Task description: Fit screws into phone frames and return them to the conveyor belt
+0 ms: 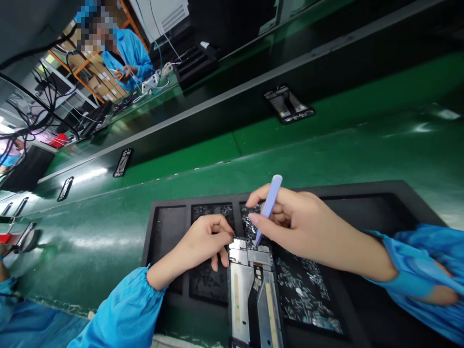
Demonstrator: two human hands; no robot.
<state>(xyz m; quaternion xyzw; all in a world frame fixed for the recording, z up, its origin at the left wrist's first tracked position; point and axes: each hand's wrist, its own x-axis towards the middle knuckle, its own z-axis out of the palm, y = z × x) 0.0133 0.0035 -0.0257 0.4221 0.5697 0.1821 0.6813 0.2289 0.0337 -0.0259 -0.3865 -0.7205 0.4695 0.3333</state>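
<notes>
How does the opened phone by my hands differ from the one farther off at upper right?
The near phone is cut off by the picture's bottom; the far phone shows whole. A purple tool in your right hand points at the near phone's top end; no hand is at the far phone. Both show inner parts.

Beyond the glossy green table, a blue-smocked co-worker is near a white power strip, with brown cardboard boxes and an orange metal rack behind. Dark rectangular phone frames lie well apart along the table's far side.
</notes>
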